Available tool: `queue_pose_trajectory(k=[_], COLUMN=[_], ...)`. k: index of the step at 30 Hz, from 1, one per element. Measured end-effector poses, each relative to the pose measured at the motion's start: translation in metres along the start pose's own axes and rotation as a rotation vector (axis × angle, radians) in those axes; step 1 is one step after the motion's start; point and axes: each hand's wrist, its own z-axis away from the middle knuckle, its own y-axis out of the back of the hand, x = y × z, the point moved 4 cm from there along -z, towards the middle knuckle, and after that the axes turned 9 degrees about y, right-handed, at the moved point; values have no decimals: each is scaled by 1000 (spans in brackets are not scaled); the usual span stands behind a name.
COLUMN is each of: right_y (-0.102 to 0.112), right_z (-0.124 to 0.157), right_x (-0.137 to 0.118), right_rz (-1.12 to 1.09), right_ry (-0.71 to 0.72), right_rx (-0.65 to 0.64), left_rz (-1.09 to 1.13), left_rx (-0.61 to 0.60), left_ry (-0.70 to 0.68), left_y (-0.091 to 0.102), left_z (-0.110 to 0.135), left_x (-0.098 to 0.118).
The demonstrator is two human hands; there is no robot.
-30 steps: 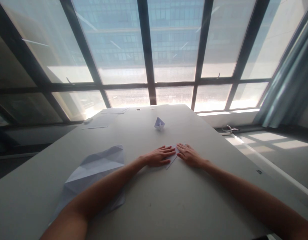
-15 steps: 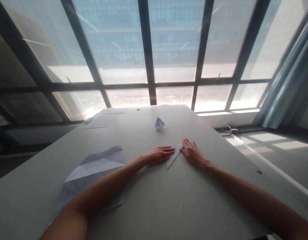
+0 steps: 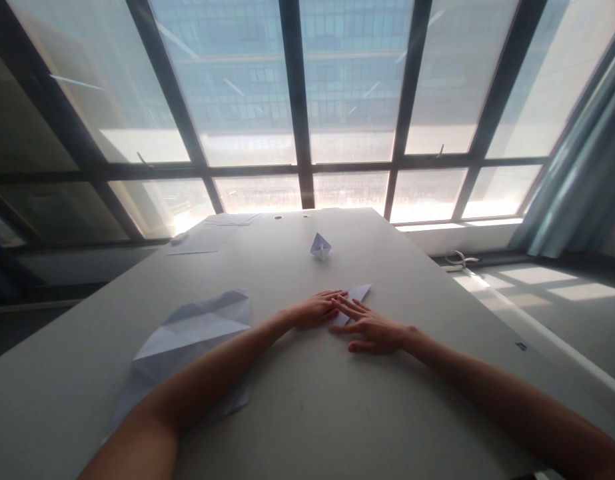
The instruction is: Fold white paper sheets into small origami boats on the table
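Note:
A folded white paper triangle (image 3: 360,292) lies flat on the white table (image 3: 307,420), its pointed corner showing at the upper right. My left hand (image 3: 317,310) rests flat on its left part with fingers stretched out. Spread fingers of my right hand (image 3: 372,328) lie over the lower part of the paper, their tips meeting the left fingertips. Most of the sheet is hidden under both hands. Beyond them stands a small folded paper boat (image 3: 320,247).
A large creased sheet of paper (image 3: 192,333) lies at the left, partly under my left forearm. Flat white sheets (image 3: 197,240) are at the table's far left. Tall windows (image 3: 347,100) rise behind the table, with a curtain (image 3: 572,167) at the right.
My right hand has slid from the paper's upper right corner down and left toward my left hand, uncovering that corner. My left hand stays in place.

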Motion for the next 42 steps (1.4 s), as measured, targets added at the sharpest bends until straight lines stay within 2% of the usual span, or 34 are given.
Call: queue_pose_trajectory(k=[6, 10, 15, 19, 23, 27, 31, 34, 42], right_y=[-3, -4, -9, -7, -3, 1, 8, 10, 11], right_z=[2, 10, 22, 29, 35, 36, 35, 34, 34], right_x=[3, 31, 67, 83, 91, 91, 85, 82, 82], right_rz=[-12, 32, 219, 252, 263, 276, 217, 216, 244], right_ry=[-4, -208, -460, -619, -706, -714, -591, -513, -476], right_rx=[6, 168, 96, 125, 171, 258, 369, 389, 408], left_rz=[-33, -43, -81, -68, -35, 32, 95, 113, 23], left_rx=[-3, 7, -44, -39, -26, 50, 77, 81, 145], left_ry=[-18, -32, 17, -15, 12, 0, -23, 7, 72], left_y=[1, 4, 4, 5, 4, 5, 7, 8, 6], left_z=[1, 3, 3, 4, 4, 4, 5, 6, 4], left_x=[1, 6, 7, 8, 6, 4, 9, 11, 2])
